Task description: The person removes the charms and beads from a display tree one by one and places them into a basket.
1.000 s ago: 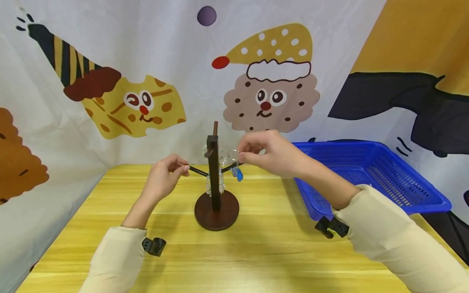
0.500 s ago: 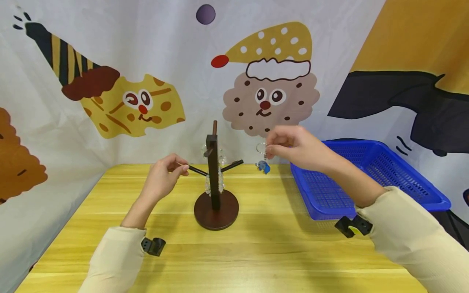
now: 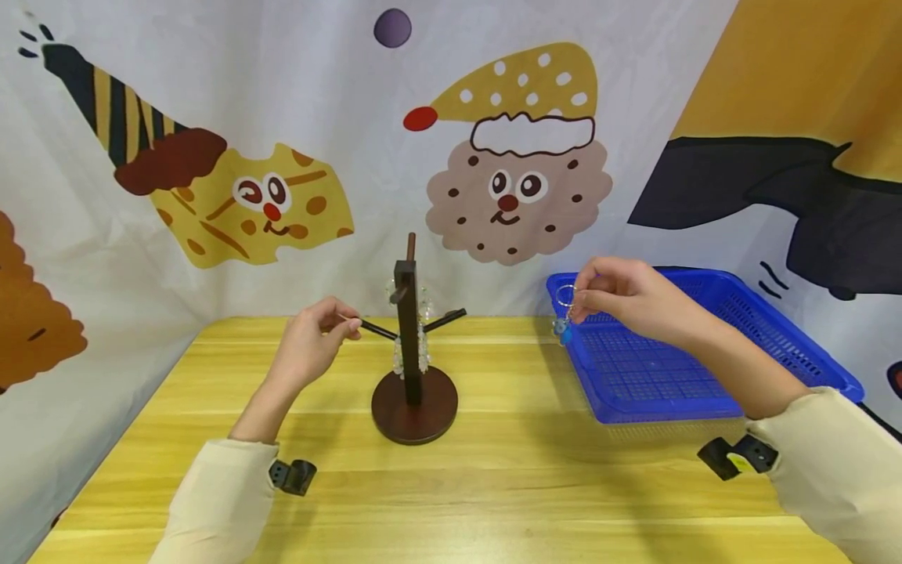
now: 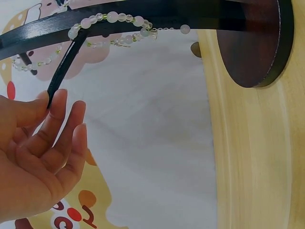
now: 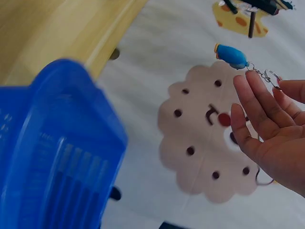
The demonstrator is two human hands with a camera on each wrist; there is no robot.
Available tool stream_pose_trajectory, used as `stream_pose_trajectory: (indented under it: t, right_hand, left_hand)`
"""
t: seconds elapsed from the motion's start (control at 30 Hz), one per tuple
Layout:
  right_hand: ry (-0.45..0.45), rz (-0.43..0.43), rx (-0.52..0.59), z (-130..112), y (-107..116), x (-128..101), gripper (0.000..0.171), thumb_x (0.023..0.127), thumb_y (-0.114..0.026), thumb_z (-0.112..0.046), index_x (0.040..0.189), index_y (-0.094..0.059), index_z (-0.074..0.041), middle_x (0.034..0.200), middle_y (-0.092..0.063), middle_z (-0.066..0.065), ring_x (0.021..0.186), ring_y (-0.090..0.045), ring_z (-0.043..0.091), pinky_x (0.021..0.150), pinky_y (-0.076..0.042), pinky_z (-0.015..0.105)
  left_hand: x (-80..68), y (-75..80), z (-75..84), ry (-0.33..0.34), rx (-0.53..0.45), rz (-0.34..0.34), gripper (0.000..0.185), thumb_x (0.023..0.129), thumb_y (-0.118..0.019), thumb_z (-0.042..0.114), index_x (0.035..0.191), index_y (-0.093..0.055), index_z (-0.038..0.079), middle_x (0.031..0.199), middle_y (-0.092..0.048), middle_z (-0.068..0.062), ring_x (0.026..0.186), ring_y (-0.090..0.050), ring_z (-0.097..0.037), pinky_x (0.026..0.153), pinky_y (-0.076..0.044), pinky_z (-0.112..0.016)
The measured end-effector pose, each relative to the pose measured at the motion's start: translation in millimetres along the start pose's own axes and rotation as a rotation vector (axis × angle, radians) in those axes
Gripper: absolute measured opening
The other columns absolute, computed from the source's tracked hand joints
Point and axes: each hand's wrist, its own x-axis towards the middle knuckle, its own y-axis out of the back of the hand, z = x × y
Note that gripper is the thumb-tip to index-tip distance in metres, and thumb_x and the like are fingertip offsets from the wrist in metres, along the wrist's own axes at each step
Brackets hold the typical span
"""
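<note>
Item one: your right hand (image 3: 627, 296), raised over the near left corner of the blue basket (image 3: 747, 345), fingertips pinched on the metal ring of a keychain (image 3: 564, 312); its small blue charm (image 5: 231, 55) dangles below the ring, just above the basket rim, touching nothing. The remaining fingers lie loosely extended, as the right wrist view shows. Item two: your left hand (image 3: 313, 338), thumb and forefinger closed on the tip of the left peg (image 3: 373, 329) of the dark wooden stand (image 3: 412, 337); the other fingers (image 4: 71, 138) are relaxed and slightly spread. Item three: the stand itself, upright on a round base (image 3: 414, 405) at the middle of the yellow wooden table (image 3: 493, 486), with a second peg (image 3: 445, 319) angled up to the right, bare. Item four: strings of pale beads (image 4: 112, 19) draped over the stand's post and pegs; how many strands there are is hard to tell from these views. Item five: printed cartoon cloth (image 3: 507, 172) hanging behind the table. The basket sits on the table's right side, well apart from the stand.
</note>
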Motion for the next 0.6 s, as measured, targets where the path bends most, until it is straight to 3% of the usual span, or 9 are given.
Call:
stream_pose_trajectory:
  t: [0.6]
  right_hand:
    - [-0.183, -0.003, -0.055, 59.2, 18.7, -47.8, 0.012, 0.096, -0.045, -0.007, 0.094, -0.051, 0.003, 0.085, -0.066, 0.011, 0.08, -0.064, 0.018, 0.07, -0.052, 0.027]
  left_hand:
    - [0.4, -0.2, 0.4, -0.003, 0.002, 0.004, 0.009, 0.091, -0.056, 0.008, 0.094, -0.062, 0.002, 0.077, -0.067, -0.009, 0.076, -0.064, -0.026, 0.058, -0.04, -0.031]
